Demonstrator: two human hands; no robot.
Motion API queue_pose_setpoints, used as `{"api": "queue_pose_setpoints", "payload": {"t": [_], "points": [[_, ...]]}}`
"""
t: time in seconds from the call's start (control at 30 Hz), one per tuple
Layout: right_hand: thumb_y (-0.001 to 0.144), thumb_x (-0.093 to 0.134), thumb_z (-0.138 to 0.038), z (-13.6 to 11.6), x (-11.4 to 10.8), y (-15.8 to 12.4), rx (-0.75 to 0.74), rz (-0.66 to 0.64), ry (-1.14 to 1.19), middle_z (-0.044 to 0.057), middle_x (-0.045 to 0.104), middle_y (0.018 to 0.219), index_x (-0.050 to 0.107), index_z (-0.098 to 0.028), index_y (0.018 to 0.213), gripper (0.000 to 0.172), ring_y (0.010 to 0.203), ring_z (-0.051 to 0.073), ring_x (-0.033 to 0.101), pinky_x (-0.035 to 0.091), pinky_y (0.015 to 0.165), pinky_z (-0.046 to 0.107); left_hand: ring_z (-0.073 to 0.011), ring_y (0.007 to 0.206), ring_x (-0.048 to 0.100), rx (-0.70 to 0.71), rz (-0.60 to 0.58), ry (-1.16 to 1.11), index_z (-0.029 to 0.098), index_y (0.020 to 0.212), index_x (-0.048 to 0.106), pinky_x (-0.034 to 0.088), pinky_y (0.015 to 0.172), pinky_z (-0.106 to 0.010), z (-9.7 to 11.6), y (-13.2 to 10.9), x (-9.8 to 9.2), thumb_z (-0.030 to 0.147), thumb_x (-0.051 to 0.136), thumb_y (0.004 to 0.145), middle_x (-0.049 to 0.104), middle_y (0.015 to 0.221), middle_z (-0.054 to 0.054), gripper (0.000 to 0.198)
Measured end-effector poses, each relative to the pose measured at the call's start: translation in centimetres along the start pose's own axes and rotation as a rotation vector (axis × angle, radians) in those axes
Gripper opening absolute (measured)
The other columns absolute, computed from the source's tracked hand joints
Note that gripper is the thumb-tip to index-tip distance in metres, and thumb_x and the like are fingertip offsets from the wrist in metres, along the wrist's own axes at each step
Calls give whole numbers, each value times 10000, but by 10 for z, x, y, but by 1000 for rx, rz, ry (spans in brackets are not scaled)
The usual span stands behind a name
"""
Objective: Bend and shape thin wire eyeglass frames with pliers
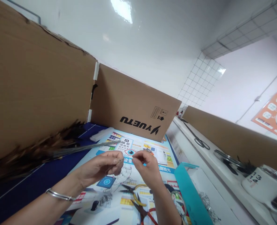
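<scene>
A thin silver wire (126, 160) is held in the air near the middle of the scene, above the colourful printed sheet (138, 147) on the table (23, 187). Its short bare stretch runs roughly level, pinched at one end by the left hand (101, 167) and at the other by the right hand (146, 165). Faint loops hang below it, too fine to trace.

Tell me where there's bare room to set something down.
Bare: blue tabletop between feather duster and poster. Crowded: below left hand and right hand, both pinching a wire, lie pliers and wire coils; teal box at right.
</scene>
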State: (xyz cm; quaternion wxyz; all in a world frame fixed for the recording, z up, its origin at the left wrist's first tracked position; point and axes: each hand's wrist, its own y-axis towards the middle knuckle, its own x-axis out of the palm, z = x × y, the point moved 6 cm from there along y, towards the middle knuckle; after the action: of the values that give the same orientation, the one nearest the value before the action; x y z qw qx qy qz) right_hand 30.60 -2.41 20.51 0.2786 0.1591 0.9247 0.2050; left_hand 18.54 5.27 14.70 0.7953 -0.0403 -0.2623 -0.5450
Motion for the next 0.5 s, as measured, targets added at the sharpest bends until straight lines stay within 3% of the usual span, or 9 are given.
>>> {"api": "queue_pose_setpoints", "payload": {"t": [0.23,0.5], "points": [[764,597,-150,-15,-12,-3,-74,-25,-60,-4,607,776,639,-182,837,90,674,111,537,430,619,219,-117,523,358,63,45,8,146,657,524,339,583,-270,3,3,-1,239,553,835,453,535,20,202],[686,658,-156,-16,-1,-8,-55,-116,-139,-32,577,772,583,-203,941,271,651,101,520,435,610,211,-118,536,366,81,57,12,145,668,527,333,583,-266,2,2,-1,217,534,852,465,567,16,198]]}}
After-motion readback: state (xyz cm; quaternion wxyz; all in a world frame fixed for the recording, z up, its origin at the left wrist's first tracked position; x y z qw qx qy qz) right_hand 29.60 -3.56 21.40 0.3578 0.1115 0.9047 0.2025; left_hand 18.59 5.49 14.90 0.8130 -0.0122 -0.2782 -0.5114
